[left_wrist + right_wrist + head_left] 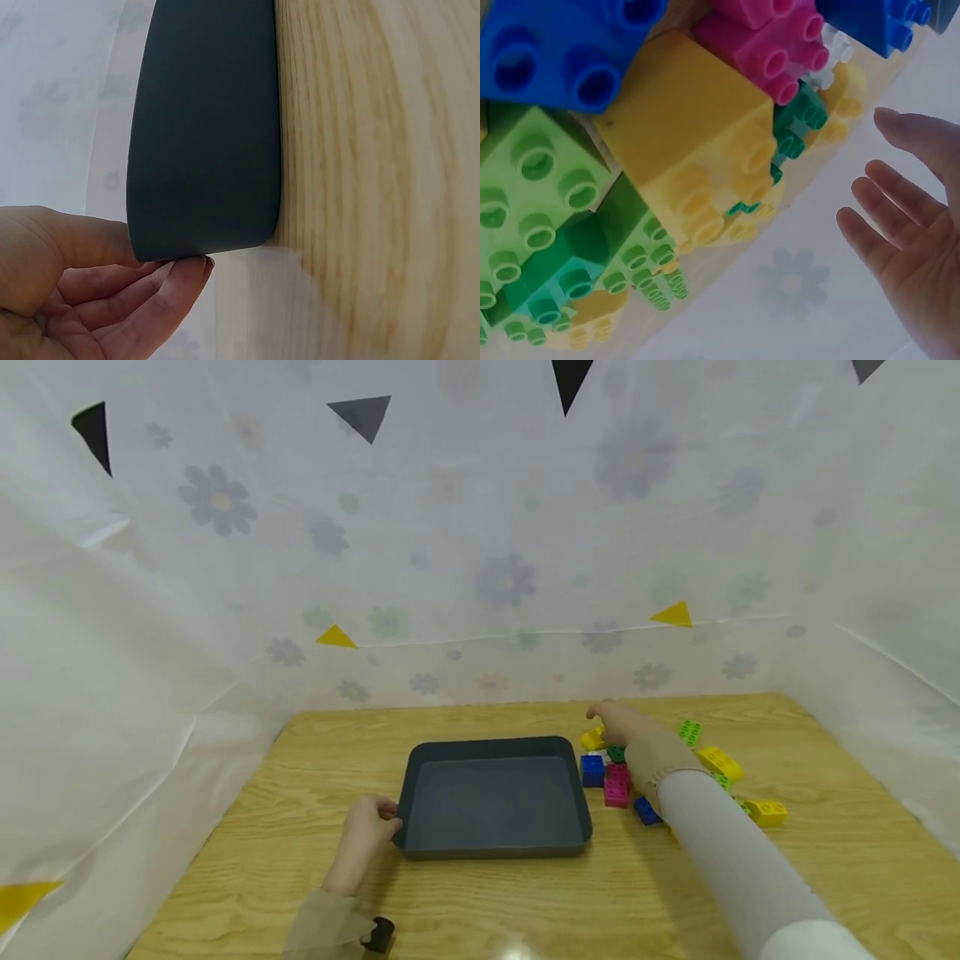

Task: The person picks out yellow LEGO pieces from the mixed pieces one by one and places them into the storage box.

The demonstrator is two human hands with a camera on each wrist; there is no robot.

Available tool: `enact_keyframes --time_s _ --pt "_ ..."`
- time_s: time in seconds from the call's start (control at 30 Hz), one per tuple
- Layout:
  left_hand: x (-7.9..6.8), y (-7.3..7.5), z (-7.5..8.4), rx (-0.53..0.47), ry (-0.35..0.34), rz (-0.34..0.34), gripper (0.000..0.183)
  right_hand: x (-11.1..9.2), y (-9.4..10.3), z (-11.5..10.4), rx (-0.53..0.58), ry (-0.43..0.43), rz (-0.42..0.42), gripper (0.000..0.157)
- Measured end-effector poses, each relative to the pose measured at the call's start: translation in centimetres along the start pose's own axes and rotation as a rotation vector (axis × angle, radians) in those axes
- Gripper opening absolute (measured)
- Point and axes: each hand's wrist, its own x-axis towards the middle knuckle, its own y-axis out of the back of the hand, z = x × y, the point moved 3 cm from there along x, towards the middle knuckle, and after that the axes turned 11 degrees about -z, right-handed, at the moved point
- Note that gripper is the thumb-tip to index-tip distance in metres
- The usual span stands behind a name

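A dark grey rectangular tray (491, 852) rests on the wooden table. My left hand (367, 827) pinches its left side near the front corner; in the left wrist view the thumb and fingers (176, 292) meet at the end of the tray wall (202, 135). To the right of the tray lies a loose pile of toy building blocks. Above the far part of that pile hovers my right hand (621, 724), fingers spread and holding nothing. Nearby are a yellow block (592, 739), a blue block (592, 771) and a magenta block (617, 785). My right forearm covers part of the pile.
Further right lie a light green block (690, 732) and more yellow blocks (768, 812). White flower-patterned sheeting (502, 527) hangs behind the table (480, 910) and along both sides.
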Motion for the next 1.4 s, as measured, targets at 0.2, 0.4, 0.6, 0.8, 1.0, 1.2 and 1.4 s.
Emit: enact_keyframes --time_s 0.2,0.4,0.6,0.8,1.0,1.2,1.4 --pt "-0.1 0.1 0.4 -0.004 -0.015 0.008 0.019 0.3 -0.7 0.4 0.002 -0.016 0.025 0.042" --pt "-0.5 0.2 0.6 0.003 -0.014 0.005 0.019 0.9 -1.4 0.7 0.000 -0.016 0.016 0.042" --pt "-0.6 0.2 0.5 0.000 -0.014 0.000 0.019 1.5 -1.8 1.0 0.007 -0.005 0.026 0.041" --pt "-0.7 0.1 0.4 -0.005 -0.014 0.000 0.019 2.1 -2.4 1.4 0.053 -0.037 0.007 0.041" --pt "-0.7 0.1 0.4 0.006 -0.013 0.001 0.018 2.2 -2.6 1.3 0.069 -0.069 0.006 0.040" --pt "-0.6 0.0 0.3 0.008 -0.011 0.003 0.018 2.1 -2.7 1.2 0.076 -0.058 0.021 0.039" --pt "-0.6 0.1 0.2 0.006 -0.009 0.003 0.018 2.5 -2.7 1.7 0.080 -0.031 0.039 0.038"
